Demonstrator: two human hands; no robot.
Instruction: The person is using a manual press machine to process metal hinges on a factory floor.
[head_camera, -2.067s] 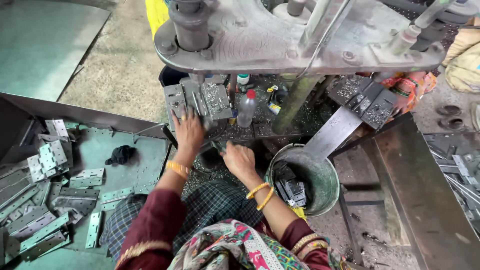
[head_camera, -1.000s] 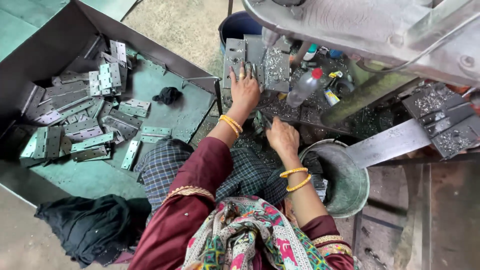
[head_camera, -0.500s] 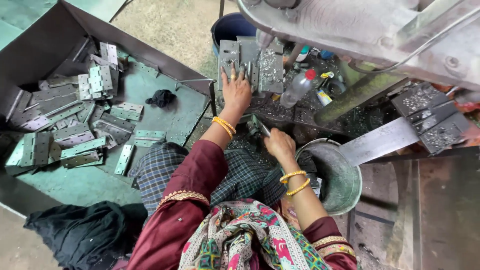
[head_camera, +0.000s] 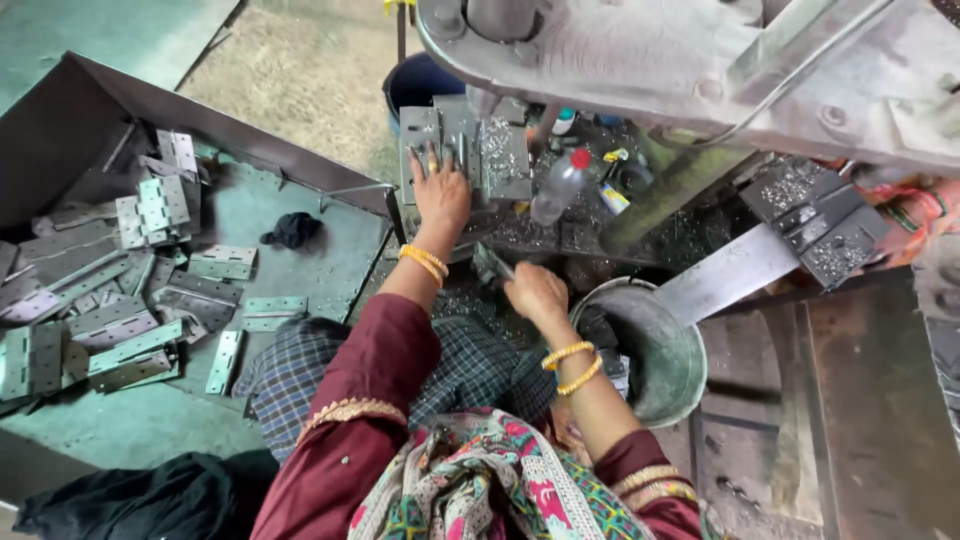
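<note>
— What were the hands doing?

— The left hand (head_camera: 441, 192) lay flat, fingers spread, pressed on a grey metal plate (head_camera: 462, 150) on the press surface (head_camera: 560, 235). The right hand (head_camera: 536, 290) was curled around a small metal hinge piece (head_camera: 492, 264), nearer the body than the left.

— What lay around them?

— A plastic bottle with a red cap (head_camera: 560, 186) stood just right of the left hand. A round metal bucket (head_camera: 655, 350) sat right beside the right hand. Well off to the left, a pile of hinges (head_camera: 120, 300) lay on the green tray (head_camera: 300, 270).
</note>
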